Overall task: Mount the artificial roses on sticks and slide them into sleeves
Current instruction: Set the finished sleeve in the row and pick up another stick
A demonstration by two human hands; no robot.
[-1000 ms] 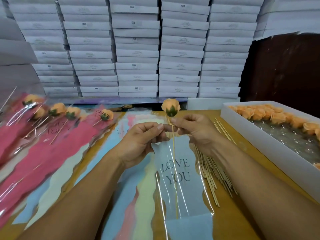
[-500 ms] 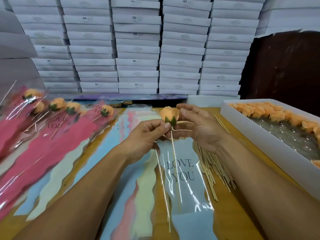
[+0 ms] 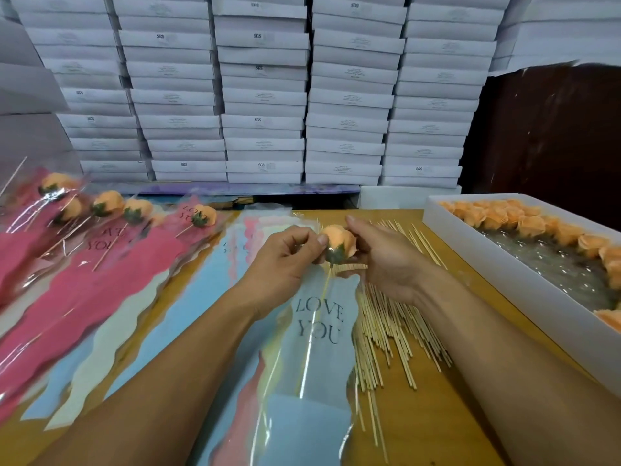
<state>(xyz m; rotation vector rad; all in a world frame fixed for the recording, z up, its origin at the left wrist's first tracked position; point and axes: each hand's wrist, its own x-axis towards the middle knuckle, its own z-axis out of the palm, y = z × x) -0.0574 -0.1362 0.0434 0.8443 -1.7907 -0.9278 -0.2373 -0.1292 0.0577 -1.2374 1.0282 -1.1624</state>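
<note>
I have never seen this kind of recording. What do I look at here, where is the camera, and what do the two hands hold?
There is no machine: a person works with bare hands. The single camera sits on the person's head and looks forward and down, so the arms enter from below. The left hand and the right hand are at an orange artificial rose on a thin stick, which runs down inside a clear sleeve printed LOVE YOU. The left hand pinches at the sleeve's mouth beside the rose. On the wooden table lie loose sticks, empty coloured sleeves, finished roses in pink sleeves at the left, and a white tray of roses at the right. White boxes are stacked behind.
</note>
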